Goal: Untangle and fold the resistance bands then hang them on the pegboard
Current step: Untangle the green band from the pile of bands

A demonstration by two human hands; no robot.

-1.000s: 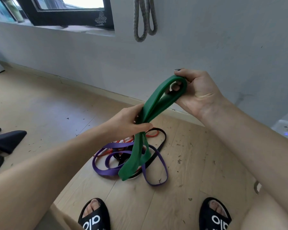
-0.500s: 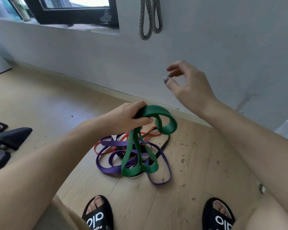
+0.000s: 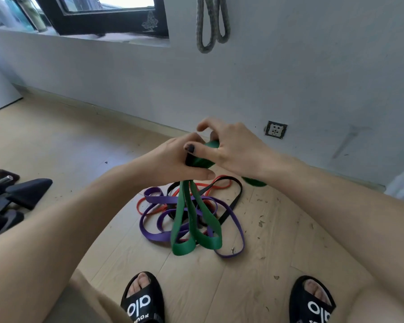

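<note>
The right hand [image 3: 229, 148] has rejoined the left hand [image 3: 180, 159], both gripping the folded green band [image 3: 191, 213] (loops dangling); a loosened grip risks unfolding.

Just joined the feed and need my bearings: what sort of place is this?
Probably a room at home: wood-look floor, a wall socket low on the painted wall, a window, and resistance bands heaped by slippered feet.
</note>
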